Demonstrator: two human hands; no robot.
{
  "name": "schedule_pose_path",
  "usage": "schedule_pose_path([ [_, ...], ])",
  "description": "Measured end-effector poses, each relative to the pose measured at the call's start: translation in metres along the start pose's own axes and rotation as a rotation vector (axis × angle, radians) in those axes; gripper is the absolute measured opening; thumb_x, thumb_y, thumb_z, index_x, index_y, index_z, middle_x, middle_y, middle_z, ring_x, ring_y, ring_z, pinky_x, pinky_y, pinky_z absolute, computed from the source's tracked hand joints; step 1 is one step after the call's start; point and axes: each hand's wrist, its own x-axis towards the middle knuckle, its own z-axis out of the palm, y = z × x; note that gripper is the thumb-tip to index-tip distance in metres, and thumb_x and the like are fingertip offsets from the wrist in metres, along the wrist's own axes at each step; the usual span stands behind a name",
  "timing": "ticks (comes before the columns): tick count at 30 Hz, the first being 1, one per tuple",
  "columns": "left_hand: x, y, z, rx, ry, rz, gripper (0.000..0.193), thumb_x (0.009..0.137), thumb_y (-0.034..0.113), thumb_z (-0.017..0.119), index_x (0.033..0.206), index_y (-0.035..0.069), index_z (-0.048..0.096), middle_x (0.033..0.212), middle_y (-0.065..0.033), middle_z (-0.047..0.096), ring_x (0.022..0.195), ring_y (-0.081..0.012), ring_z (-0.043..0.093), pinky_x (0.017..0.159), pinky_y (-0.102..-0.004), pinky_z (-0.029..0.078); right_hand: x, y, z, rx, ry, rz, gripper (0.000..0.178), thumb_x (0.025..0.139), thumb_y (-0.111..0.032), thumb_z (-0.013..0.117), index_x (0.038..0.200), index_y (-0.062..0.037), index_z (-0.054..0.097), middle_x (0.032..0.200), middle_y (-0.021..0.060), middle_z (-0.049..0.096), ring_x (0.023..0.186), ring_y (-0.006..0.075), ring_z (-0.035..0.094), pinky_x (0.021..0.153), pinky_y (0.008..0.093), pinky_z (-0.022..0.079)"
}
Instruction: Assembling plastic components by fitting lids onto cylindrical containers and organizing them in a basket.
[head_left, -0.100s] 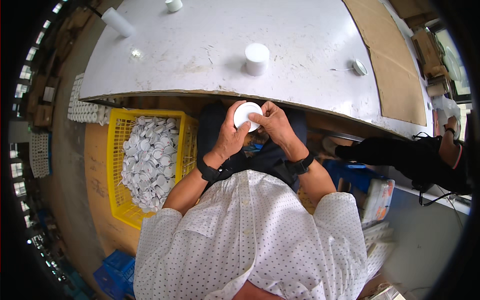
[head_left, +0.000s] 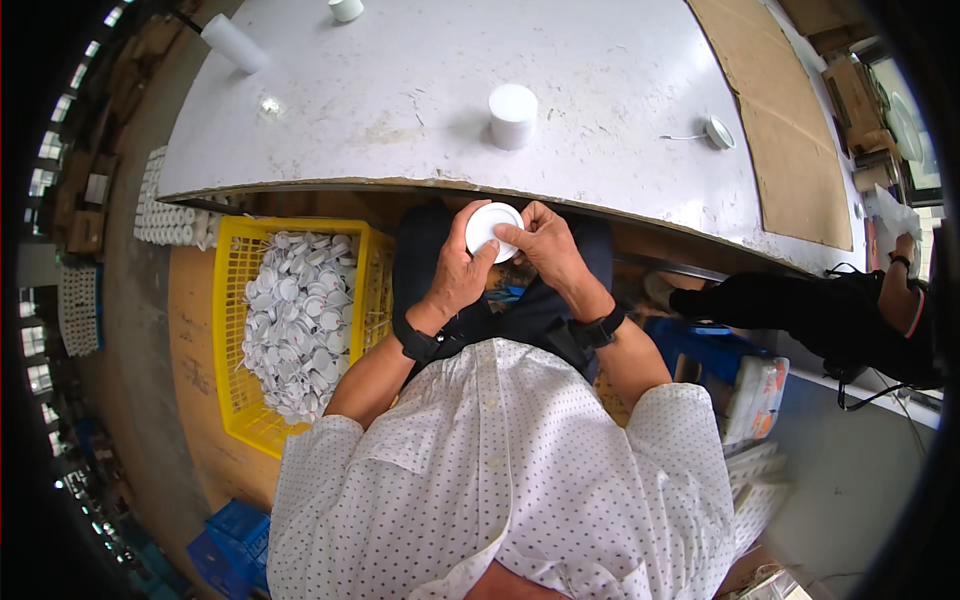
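A small white round disc with a raised rim, which looks like a small downlight, is held over my lap just below the table edge. My left hand grips it from the left, thumb on its face and fingers round its rim. From the right, my right hand presses a thumb on the face, its fingers curled behind. The disc's back is hidden. On my left stands a yellow plastic basket, heaped with many small white round pieces with wires.
The white table lies ahead, bearing a stack of white discs, a white roll, a small round lamp with a wire and cardboard. At right is a co-worker's arm. A blue crate sits lower left.
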Motion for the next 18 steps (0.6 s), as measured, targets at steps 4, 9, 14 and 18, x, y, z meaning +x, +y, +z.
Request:
schedule_pose_path([
  [4, 0.002, -0.004, 0.0, 0.022, 0.05, 0.06, 0.043, 0.078, 0.007, 0.053, 0.119, 0.002, 0.042, 0.109, -0.0142, 0.053, 0.099, -0.0201, 0.052, 0.086, -0.0311, 0.042, -0.003, 0.007, 0.005, -0.02, 0.106, -0.017, 0.03, 0.072, -0.017, 0.074, 0.072, -0.008, 0.045, 0.061, -0.0006, 0.051, 0.047, 0.004, 0.047, 0.04, 0.0169, 0.04],
  [9, -0.004, -0.032, -0.04, -0.2, 0.208, -0.18, 0.038, 0.081, 0.011, 0.06, 0.114, 0.0, 0.047, 0.103, -0.0097, 0.056, 0.091, -0.0166, 0.055, 0.078, -0.0293, 0.048, 0.0, -0.035, -0.019, -0.207, 0.115, -0.139, 0.024, 0.076, -0.019, 0.069, 0.087, -0.0033, 0.055, 0.073, 0.0003, 0.055, 0.064, 0.0061, 0.05, 0.056, 0.0201, 0.043],
  [14, -0.036, -0.069, -0.129, -0.176, 0.501, -0.386, 0.03, 0.085, 0.02, 0.055, 0.111, 0.005, 0.049, 0.086, -0.004, 0.058, 0.067, -0.0113, 0.057, 0.044, -0.0218, 0.044, 0.056, -0.081, -0.155, -0.772, 0.755, -0.571, 0.039, 0.072, -0.025, 0.071, 0.097, 0.0021, 0.058, 0.087, 0.0129, 0.061, 0.073, 0.0186, 0.057, 0.066, 0.0288, 0.047],
  [18, -0.096, -0.123, -0.215, 0.06, 0.727, -0.536, 0.037, 0.079, 0.009, 0.054, 0.115, 0.005, 0.046, 0.096, -0.0049, 0.057, 0.073, -0.0128, 0.056, 0.047, -0.0236, 0.043, 0.07, -0.116, -0.251, -1.098, 1.137, -0.434, 0.067, 0.061, -0.041, 0.073, 0.107, 0.0045, 0.055, 0.103, 0.0264, 0.057, 0.098, 0.0371, 0.054, 0.086, 0.0408, 0.042],
])
